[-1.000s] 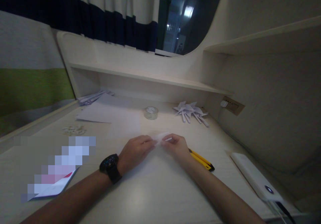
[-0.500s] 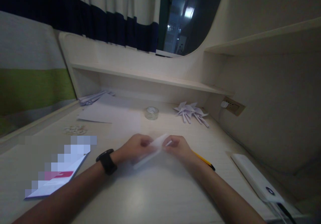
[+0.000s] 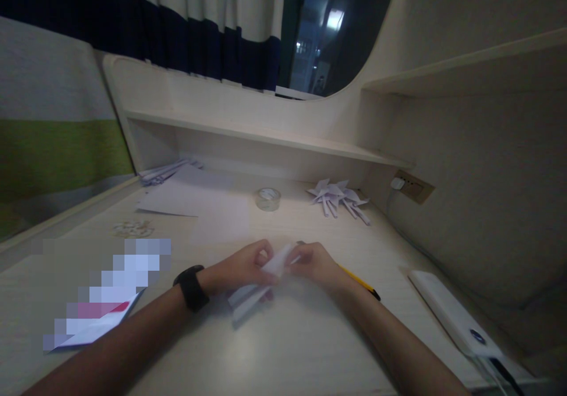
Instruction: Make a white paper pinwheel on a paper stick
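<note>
You are mid-fold, your left hand (image 3: 239,269) and right hand (image 3: 316,263) each pinching the small folded white paper strip (image 3: 259,281) in a narrow grip between them, so your next crease calls for aligned edges.

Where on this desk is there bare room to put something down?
Bare desk lies between the forearms, and between the tape roll and the left hand and right hand holding folded paper. Crowded: paper sheets back left, folded pieces back right.
</note>
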{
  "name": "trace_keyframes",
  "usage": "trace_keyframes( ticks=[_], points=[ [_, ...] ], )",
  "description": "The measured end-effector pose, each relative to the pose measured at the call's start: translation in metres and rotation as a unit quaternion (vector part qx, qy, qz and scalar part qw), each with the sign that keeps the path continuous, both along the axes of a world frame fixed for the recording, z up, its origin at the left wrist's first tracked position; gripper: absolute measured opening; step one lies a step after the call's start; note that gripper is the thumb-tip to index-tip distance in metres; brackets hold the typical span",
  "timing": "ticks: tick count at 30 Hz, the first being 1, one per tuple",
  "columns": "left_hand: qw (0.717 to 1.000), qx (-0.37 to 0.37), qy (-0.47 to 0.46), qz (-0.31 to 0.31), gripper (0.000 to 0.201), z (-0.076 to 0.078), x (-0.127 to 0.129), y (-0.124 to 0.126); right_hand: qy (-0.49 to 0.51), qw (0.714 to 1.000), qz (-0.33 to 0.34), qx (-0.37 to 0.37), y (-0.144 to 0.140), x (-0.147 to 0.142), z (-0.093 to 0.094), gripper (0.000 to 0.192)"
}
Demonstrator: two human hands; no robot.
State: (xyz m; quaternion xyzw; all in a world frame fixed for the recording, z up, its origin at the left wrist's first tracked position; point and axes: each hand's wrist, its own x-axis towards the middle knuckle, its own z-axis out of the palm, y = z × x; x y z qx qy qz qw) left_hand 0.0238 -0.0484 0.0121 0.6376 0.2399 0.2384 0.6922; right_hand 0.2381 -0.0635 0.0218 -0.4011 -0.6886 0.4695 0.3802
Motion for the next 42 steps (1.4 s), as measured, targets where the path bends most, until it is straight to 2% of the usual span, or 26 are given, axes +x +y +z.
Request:
trace_keyframes(
  ticks=[4, 6, 10, 12, 18, 27, 30, 35, 39, 42],
  points=[
    [0.993, 0.094, 0.028, 0.061, 0.039, -0.008, 0.003, 0.006, -0.016, 1.000, -0.023, -0.001, 0.006, 0.002, -0.006, 0.031],
    [0.975, 0.182, 0.063, 0.108, 0.031, -0.005, 0.003, 0.005, -0.021, 0.999, -0.043, -0.003, 0.008, 0.003, -0.009, 0.030],
    [0.889, 0.403, 0.155, 0.154, 0.011, 0.005, 0.003, -0.001, -0.045, 0.994, -0.087, 0.036, 0.012, 0.004, -0.015, 0.024],
    [0.861, 0.446, 0.181, 0.164, 0.009, 0.006, 0.004, -0.002, -0.059, 0.991, -0.104, 0.051, 0.012, 0.004, -0.016, 0.022],
    [0.853, 0.442, 0.201, 0.192, 0.017, 0.002, 0.006, 0.000, -0.034, 0.990, -0.128, 0.048, 0.009, 0.000, -0.016, 0.021],
    [0.885, 0.405, 0.156, 0.166, 0.017, 0.004, 0.005, -0.002, 0.020, 0.985, -0.156, 0.068, 0.007, -0.007, -0.017, 0.023],
    [0.874, 0.430, 0.155, 0.163, 0.019, 0.001, 0.005, -0.001, 0.030, 0.985, -0.161, 0.062, 0.008, -0.007, -0.021, 0.025],
    [0.836, 0.497, 0.128, 0.192, 0.015, -0.007, 0.007, 0.000, 0.022, 0.980, -0.188, 0.064, 0.007, -0.008, -0.020, 0.025],
    [0.829, 0.499, 0.127, 0.217, 0.018, -0.005, 0.007, -0.001, 0.021, 0.976, -0.208, 0.056, 0.006, -0.010, -0.019, 0.024],
    [0.827, 0.509, 0.134, 0.195, 0.018, -0.001, 0.007, -0.002, 0.025, 0.977, -0.205, 0.047, 0.007, -0.011, -0.020, 0.022]
  ],
)
